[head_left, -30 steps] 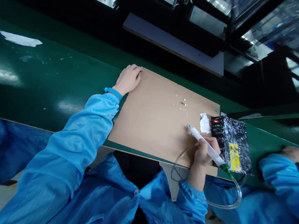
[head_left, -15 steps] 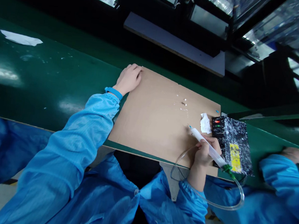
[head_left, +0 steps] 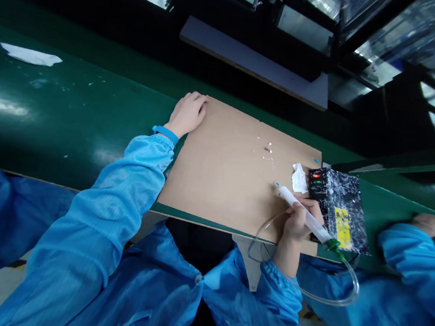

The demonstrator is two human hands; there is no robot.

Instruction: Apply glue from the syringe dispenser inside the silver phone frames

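Observation:
My right hand (head_left: 299,219) is closed round a white glue-dispensing syringe (head_left: 289,195) with a green cap and a clear air hose (head_left: 357,286) at its rear end. The syringe's blue-tipped nozzle points up and left, over a brown cardboard sheet (head_left: 214,157). My left hand (head_left: 188,113) lies on the sheet's far left corner, palm down, fingers slightly bent and holding nothing. White specks and small blobs dot the cardboard in front of the nozzle. A crumpled white tissue (head_left: 299,178) lies beside my right hand.
A black dispenser box (head_left: 346,201), smeared white, with a yellow label and lit display, stands right of the cardboard. White paper (head_left: 31,55) lies on the green bench (head_left: 71,118). A grey shelf board (head_left: 250,58) is beyond. A co-worker's hand (head_left: 432,224) rests at far right.
Almost nothing differs. The hose behind the syringe bulges slightly further right; both hands stay in practically the same place.

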